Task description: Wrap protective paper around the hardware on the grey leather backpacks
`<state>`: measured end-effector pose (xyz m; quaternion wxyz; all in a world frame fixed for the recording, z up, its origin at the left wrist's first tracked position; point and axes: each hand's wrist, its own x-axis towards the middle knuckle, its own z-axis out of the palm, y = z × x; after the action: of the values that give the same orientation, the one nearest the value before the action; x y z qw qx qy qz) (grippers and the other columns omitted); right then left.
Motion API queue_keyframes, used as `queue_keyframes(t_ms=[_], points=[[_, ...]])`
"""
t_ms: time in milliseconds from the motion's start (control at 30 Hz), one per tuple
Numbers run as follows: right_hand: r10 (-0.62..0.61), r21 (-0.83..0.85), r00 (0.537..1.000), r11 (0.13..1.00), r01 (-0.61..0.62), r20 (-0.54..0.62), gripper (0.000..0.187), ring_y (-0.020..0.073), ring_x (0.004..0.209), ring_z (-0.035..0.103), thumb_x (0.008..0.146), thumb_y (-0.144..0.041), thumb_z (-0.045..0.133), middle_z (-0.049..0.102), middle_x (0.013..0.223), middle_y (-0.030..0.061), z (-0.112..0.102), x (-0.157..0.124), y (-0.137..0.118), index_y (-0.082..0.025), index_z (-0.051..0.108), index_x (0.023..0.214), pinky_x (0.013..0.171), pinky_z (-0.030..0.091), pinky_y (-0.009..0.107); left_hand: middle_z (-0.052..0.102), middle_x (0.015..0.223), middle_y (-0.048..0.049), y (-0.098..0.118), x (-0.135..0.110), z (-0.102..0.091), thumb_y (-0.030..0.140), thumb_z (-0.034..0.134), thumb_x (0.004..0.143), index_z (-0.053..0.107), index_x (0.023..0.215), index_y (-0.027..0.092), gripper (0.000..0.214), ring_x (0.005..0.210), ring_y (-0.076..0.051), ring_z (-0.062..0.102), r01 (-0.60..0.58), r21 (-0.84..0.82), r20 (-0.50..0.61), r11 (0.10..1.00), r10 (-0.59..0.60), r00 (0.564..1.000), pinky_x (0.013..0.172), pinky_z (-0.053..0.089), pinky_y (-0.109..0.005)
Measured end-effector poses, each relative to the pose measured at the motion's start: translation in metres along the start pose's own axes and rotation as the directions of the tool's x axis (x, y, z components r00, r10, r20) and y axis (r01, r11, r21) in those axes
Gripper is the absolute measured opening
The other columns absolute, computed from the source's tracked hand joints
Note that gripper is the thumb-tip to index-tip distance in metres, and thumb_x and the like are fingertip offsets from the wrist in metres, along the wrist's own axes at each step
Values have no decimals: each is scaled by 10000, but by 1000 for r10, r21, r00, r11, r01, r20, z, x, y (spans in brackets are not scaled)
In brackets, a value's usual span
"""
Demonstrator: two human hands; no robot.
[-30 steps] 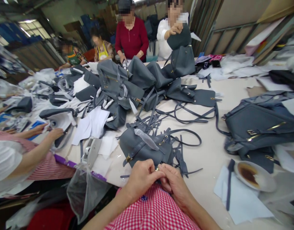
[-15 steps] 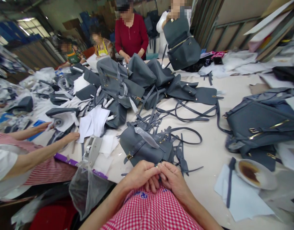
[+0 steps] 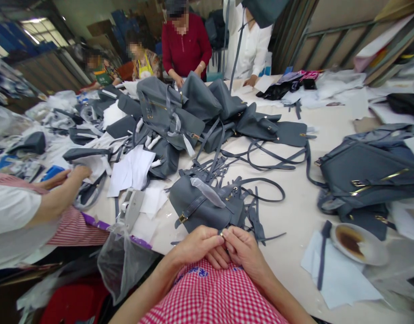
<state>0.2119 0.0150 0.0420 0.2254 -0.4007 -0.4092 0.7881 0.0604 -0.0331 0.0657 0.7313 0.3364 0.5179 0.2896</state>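
At the table's near edge, my left hand and my right hand meet thumb to thumb with fingers curled. Between the thumbs shows a small gold metal piece; its kind and whatever it is attached to are hidden by my fingers. Just beyond lies a dark grey leather bag with a gold buckle and a clear plastic wrap on its handle. Thin grey straps spread out on the bag's right side.
A pile of grey bags covers the middle; another bag lies right. A dish of brown liquid stands near white paper. A tape dispenser is left, beside a co-worker's arm. Other people stand across the table.
My hands stay together in nearly the same place. The co-worker on the left has drawn their nearer hand back left. Across the table, the person in white has raised a bag higher.
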Motion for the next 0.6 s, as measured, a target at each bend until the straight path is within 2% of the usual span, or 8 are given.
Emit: queue_keyframes(t_ms=[233,400,500,600], points=[[24,79,1000,997,-24,0,489,43,384,209,749,-575,665,339,439,-99,0,-3,-2,-201,434,535,391,140,224,741,809,-126,-2,-4,0,470,589,804,634,878,108,372,712,-204,722,-10,-81,-21,997,8,1000,605,560,-279],[29,102,1000,994,-28,-7,477,38,379,208,759,-554,667,342,446,-100,1,-3,-2,-199,431,544,394,132,221,744,852,-131,0,-7,1,356,627,740,627,873,112,278,771,-211,725,40,-147,-27,988,-44,999,661,556,-288],[28,98,1000,995,-29,4,479,36,374,205,752,-562,667,330,448,-103,1,-3,-1,-201,426,549,388,129,220,725,719,-96,1,-5,5,448,601,764,591,829,125,329,627,-191,704,46,-102,-82,994,-55,995,539,531,-259],[39,83,999,996,-38,-6,487,36,363,206,727,-587,672,312,436,-110,0,-2,0,-207,421,553,379,124,216,658,563,-31,0,0,11,502,602,760,521,724,152,361,434,-134,611,45,19,-221,999,-40,974,384,415,-183]])
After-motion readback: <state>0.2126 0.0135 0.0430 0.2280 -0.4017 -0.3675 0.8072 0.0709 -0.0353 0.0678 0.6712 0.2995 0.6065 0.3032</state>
